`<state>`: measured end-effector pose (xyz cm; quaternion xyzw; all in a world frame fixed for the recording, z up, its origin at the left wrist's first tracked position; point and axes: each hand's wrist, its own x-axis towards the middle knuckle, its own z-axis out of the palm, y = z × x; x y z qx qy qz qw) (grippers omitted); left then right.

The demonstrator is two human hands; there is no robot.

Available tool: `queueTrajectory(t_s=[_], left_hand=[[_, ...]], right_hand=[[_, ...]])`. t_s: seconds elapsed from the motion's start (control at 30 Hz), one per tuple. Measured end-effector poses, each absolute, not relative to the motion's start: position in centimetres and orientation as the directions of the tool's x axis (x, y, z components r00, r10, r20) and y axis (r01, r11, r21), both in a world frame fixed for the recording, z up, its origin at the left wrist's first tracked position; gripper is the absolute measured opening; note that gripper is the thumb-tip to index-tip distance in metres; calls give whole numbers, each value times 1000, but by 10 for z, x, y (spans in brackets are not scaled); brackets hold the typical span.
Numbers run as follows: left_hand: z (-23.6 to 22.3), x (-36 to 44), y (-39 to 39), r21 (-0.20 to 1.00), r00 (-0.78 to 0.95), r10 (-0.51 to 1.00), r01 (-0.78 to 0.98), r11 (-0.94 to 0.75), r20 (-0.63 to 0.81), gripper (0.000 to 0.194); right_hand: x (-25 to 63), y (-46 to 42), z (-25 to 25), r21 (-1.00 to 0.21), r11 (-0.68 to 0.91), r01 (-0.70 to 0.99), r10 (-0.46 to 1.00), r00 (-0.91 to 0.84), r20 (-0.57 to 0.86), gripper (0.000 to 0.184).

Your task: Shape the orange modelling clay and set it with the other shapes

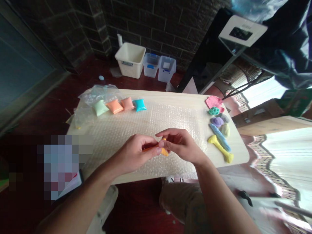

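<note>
Over the bubble wrap in the middle of the table, both my hands meet around a small piece of orange modelling clay. My left hand is closed, its thumb and fingers pinching the clay from the left. From the other side, my right hand grips it with the thumb against the fingers. Part of the clay is hidden by my fingers, so its full shape does not show.
Sealed clay packets, pale green, orange, salmon and turquoise, lie at the back left by clear plastic bags. Along the right edge sit several shaped clay pieces, including a yellow bone and a blue roll.
</note>
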<state>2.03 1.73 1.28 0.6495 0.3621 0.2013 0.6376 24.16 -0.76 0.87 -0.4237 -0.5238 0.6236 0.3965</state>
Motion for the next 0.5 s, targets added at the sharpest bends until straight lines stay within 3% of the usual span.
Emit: queueTrajectory(t_s=[0.1, 0.2, 0.5], left_hand=[[16, 19, 18, 940, 717, 617, 174, 293, -325, 31], [18, 18, 20, 896, 721, 577, 137, 423, -383, 37], [17, 21, 21, 843, 738, 556, 32, 536, -382, 42]], right_hand=[[241, -7, 12, -961, -260, -98, 884, -424, -196, 26], [239, -6, 16, -956, -261, -135, 888, -422, -182, 27], [241, -5, 19, -981, -183, -67, 920, -364, -147, 32]])
